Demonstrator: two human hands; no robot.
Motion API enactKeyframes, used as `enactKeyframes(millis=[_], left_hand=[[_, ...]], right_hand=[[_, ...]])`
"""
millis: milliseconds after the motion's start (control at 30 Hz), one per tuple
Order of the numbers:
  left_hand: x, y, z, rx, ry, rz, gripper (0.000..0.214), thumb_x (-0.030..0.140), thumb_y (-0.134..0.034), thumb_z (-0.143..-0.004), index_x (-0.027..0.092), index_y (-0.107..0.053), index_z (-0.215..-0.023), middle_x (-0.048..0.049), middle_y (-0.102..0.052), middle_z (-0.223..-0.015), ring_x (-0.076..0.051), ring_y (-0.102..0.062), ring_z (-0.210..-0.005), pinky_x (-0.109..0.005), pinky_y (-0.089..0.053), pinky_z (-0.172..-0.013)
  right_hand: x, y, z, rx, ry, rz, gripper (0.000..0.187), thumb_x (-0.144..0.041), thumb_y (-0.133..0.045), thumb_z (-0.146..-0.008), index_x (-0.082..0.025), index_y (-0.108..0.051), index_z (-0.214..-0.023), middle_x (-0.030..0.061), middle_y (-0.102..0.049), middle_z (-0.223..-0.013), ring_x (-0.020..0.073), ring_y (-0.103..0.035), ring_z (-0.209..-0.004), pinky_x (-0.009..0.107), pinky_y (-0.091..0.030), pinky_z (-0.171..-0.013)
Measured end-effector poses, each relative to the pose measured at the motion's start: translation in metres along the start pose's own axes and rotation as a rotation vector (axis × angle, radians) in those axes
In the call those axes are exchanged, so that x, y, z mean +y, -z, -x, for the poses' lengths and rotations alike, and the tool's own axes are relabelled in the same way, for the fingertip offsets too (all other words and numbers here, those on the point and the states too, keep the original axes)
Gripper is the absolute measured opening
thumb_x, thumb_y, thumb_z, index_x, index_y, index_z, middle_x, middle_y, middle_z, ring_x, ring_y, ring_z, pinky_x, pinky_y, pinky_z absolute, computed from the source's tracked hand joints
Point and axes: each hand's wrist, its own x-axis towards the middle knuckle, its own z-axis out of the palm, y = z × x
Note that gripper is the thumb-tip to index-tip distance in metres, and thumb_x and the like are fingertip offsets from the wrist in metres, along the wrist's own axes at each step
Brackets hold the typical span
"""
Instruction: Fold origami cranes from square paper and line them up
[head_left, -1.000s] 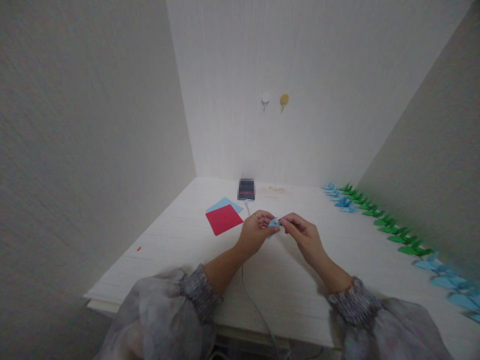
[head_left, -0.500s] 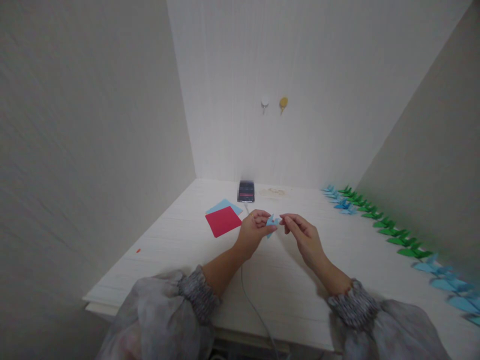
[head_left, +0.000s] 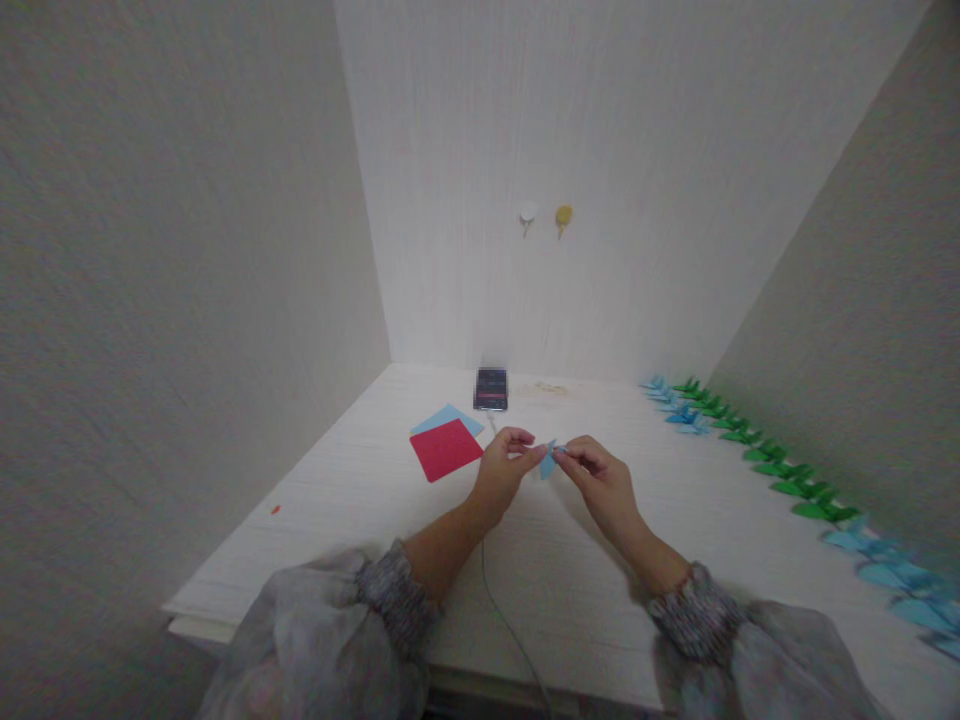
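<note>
A small light-blue folded paper crane is held above the white table, between my two hands. My left hand pinches its left side between thumb and fingers. From the right, the thumb and forefinger of my right hand close on its upper right part. My fingertips hide some of the folds. Just left of my left hand lies a stack of square paper, a red sheet on top and a light-blue sheet partly under it.
A phone lies near the back wall, with a cable running to the front edge. Rows of green cranes and blue cranes line the right side. An orange scrap lies at left. Two hooks hang on the wall, including a yellow hook.
My right hand has moved slightly left and now grips the blue paper, from which its fingers were just apart. The paper has turned a little. My left hand keeps its hold.
</note>
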Motion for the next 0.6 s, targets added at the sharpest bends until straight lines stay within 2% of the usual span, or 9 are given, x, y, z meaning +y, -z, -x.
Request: enactKeyframes(millis=[67, 133, 233, 467, 600], left_hand=[[-0.0012, -0.0008, -0.0001, 0.005, 0.088, -0.039, 0.034, 0.039, -0.064, -0.057, 0.014, -0.052, -0.076, 0.0003, -0.05, -0.066, -0.009, -0.047, -0.061, -0.023, -0.039, -0.061], [-0.0016, -0.0019, 0.0008, -0.112, 0.181, -0.034, 0.033, 0.043, -0.06, -0.06, 0.012, -0.052, -0.069, 0.001, -0.048, -0.06, -0.008, -0.045, -0.056, -0.024, -0.04, -0.06], [0.0007, -0.0032, 0.0031, -0.252, 0.226, 0.021, 0.033, 0.044, -0.057, -0.063, 0.011, -0.054, -0.063, -0.0007, -0.05, -0.061, -0.008, -0.046, -0.058, -0.025, -0.042, -0.064], [0.0071, -0.0036, 0.0048, -0.281, 0.259, 0.109, 0.031, 0.04, -0.059, -0.062, 0.009, -0.056, -0.067, -0.0029, -0.055, -0.066, -0.009, -0.051, -0.058, -0.028, -0.045, -0.065], [0.0052, -0.0028, 0.0046, -0.323, 0.256, 0.104, 0.032, 0.041, -0.058, -0.063, 0.009, -0.055, -0.07, -0.0031, -0.056, -0.067, -0.008, -0.052, -0.055, -0.027, -0.044, -0.063]], right_hand=[[-0.0011, 0.0011, 0.0002, 0.038, 0.016, 0.023, 0.011, -0.026, -0.055, -0.074, -0.019, -0.056, -0.066, -0.0002, -0.051, -0.066, 0.0122, -0.048, -0.063, 0.025, -0.039, -0.058], [-0.003, 0.0015, 0.0003, 0.054, 0.036, 0.045, 0.011, -0.025, -0.054, -0.074, -0.019, -0.055, -0.065, -0.0005, -0.05, -0.065, 0.0119, -0.048, -0.062, 0.025, -0.039, -0.057], [-0.0053, 0.0015, 0.0003, 0.041, 0.065, 0.078, 0.011, -0.023, -0.054, -0.074, -0.019, -0.055, -0.064, -0.0005, -0.049, -0.065, 0.0117, -0.047, -0.061, 0.025, -0.038, -0.057], [0.0001, 0.0024, 0.0005, -0.035, -0.01, 0.09, 0.007, -0.025, -0.053, -0.074, -0.018, -0.056, -0.073, -0.0003, -0.051, -0.066, 0.012, -0.046, -0.061, 0.025, -0.038, -0.057], [0.0015, 0.0024, 0.0011, -0.027, -0.037, 0.071, 0.008, -0.025, -0.053, -0.073, -0.018, -0.055, -0.07, -0.0006, -0.051, -0.063, 0.0124, -0.047, -0.059, 0.025, -0.037, -0.057]])
